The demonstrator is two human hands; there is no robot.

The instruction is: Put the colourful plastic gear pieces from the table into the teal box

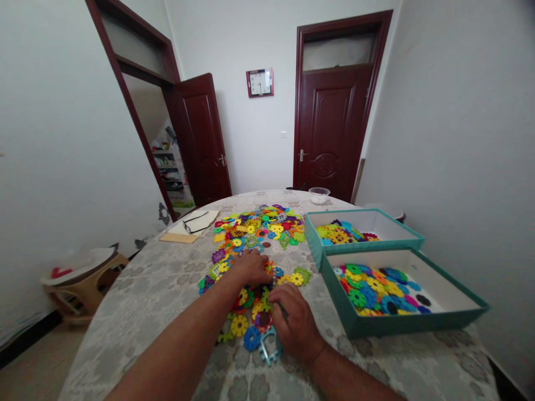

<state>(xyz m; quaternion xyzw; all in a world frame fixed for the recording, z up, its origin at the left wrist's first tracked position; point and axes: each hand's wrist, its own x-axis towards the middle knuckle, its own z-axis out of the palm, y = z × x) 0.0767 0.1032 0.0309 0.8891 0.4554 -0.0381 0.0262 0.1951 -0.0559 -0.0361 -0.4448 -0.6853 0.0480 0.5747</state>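
Observation:
A big heap of coloured plastic snowflake discs (254, 234) lies spread over the middle of the round table (159, 289). My left hand (251, 267) rests on the near part of the heap, fingers curled down onto discs. My right hand (295, 323) lies just below it, fingers bent and pinching among joined discs (254, 312); what they hold is hidden. A light blue disc (270, 348) sits under my right wrist.
Two teal boxes stand at the right: the far one (363, 220) and the near one (418, 323), both holding discs. Glasses on paper (194, 223) lie at the left. A small clear bowl (320, 195) sits at the far edge. A stool (83, 278) stands left of the table.

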